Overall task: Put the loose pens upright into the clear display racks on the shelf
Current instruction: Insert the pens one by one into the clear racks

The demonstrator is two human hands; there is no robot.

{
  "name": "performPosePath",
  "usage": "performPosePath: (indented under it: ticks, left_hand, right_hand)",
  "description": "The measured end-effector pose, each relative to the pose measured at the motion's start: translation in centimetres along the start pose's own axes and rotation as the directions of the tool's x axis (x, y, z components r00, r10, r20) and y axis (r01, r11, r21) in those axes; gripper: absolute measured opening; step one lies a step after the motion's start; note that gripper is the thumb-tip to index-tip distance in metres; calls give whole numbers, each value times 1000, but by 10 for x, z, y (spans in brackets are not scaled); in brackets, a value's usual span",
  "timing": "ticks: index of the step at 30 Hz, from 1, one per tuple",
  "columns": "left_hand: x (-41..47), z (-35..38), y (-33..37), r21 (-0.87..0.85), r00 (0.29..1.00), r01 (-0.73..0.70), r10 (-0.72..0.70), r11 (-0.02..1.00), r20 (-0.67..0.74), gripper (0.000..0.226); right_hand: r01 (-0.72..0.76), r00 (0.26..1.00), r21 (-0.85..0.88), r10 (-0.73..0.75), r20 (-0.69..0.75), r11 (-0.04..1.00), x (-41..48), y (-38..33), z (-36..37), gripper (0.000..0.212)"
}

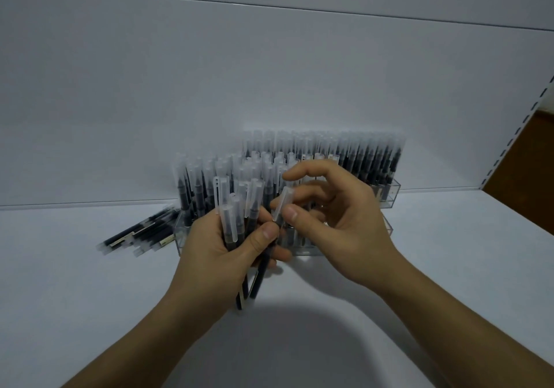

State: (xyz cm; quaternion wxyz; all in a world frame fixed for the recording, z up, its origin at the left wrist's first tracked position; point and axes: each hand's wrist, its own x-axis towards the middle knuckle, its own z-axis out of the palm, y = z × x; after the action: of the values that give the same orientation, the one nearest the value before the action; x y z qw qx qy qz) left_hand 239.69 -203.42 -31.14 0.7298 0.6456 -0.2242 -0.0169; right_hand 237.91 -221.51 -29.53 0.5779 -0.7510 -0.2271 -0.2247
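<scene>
Several loose pens [141,233] lie flat on the white shelf [449,252] at the left, just beside the front clear rack [184,234], which is packed with upright capped pens. In front of it the left hand [215,249] curls round a bundle of pens [230,222], caps up, while the right hand [335,222] pinches the cap end of a single pen [282,204] between thumb and fingertip, its other fingers loosely spread. Farther right and behind, the back clear rack [389,192] stands full of upright pens.
</scene>
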Motion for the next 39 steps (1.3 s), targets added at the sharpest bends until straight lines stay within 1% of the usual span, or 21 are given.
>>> performPosePath:
  ticks: [2, 3, 5, 6, 8, 10, 12, 14, 15, 17, 19, 20, 21, 22, 25, 27, 29, 31, 33, 35, 39]
  left_hand:
    - [0, 0, -1, 18, 1000, -2, 2, 1000, 1, 20]
    - [0, -1, -2, 54, 1000, -16, 16, 998, -11, 22]
    - [1, -3, -6, 131, 997, -34, 43, 991, -63, 28]
    - [1, -4, -7, 143, 995, -31, 43, 989, -86, 33]
    - [1, -5, -7, 140, 994, -8, 23, 990, -107, 45]
    - [1, -5, -8, 87, 994, 34, -25, 996, -110, 50]
    - [2, -4, -7, 35, 995, 48, -44, 998, -89, 42]
    - [2, -3, -9, 73, 999, 25, -22, 997, -31, 21]
    - [1, -4, -9, 96, 1000, 19, -19, 995, -1, 10]
    - [-1, -4, -10, 140, 999, -7, 1, 990, 42, 16]
    - [-1, -3, -9, 151, 999, -33, 26, 988, 46, 12]
    - [-2, -3, -9, 146, 998, -43, 36, 988, 51, 14]
    - [-2, -3, -9, 145, 997, -50, 42, 988, 61, 21]
    - [-2, -4, -11, 148, 995, -61, 48, 987, 92, 25]
    - [-1, -6, -15, 192, 990, -80, 55, 978, 131, 18]
    - [-1, -8, -17, 201, 991, -61, 36, 978, 126, 13]
    - [-2, -6, -17, 191, 993, -24, 1, 981, 120, 12]
    - [-4, -3, -16, 183, 995, -8, -10, 983, 96, 20]
    - [-4, -1, -14, 144, 998, -2, -6, 990, 58, 25]
    - [-3, -1, -13, 86, 999, 27, -29, 996, 27, 23]
    - [-1, -3, -13, 15, 998, 62, -62, 998, 19, 23]
  right_hand:
    - [0, 1000, 29, 1, -31, 1000, 1, -1, 2, 31]
    - [7, 998, 45, -4, -61, 999, 2, -2, 1, 31]
    - [31, 989, 84, -18, -148, 996, 5, -5, -4, 31]
    - [38, 980, 105, -17, -196, 994, 7, -6, -9, 30]
    - [42, 957, 135, -1, -291, 990, 11, -7, -19, 29]
    - [50, 929, 123, -1, -370, 991, 15, -8, -29, 27]
    - [64, 900, 51, -35, -435, 997, 18, -7, -37, 25]
    - [68, 878, -71, -94, -470, 995, 19, -6, -44, 24]
    - [68, 872, -131, -123, -473, 989, 20, -5, -46, 23]
    - [67, 870, -223, -166, -464, 973, 20, -2, -49, 21]
    - [60, 873, -280, -187, -451, 958, 20, 0, -49, 21]
    - [64, 874, -295, -196, -445, 953, 19, 1, -49, 21]
    - [71, 874, -303, -206, -440, 950, 19, 1, -49, 21]
    - [82, 871, -305, -217, -440, 949, 19, 1, -49, 21]
    - [115, 851, -311, -255, -459, 943, 20, 1, -51, 23]
    - [113, 848, -308, -253, -465, 945, 21, 2, -52, 24]
    - [99, 862, -308, -236, -449, 946, 21, 5, -52, 23]
    - [71, 883, -318, -208, -421, 945, 21, 8, -52, 23]
    - [44, 904, -345, -184, -386, 938, 20, 12, -52, 23]
    - [24, 925, -378, -164, -342, 925, 19, 15, -51, 23]
    - [21, 950, -457, -161, -269, 889, 18, 17, -49, 25]
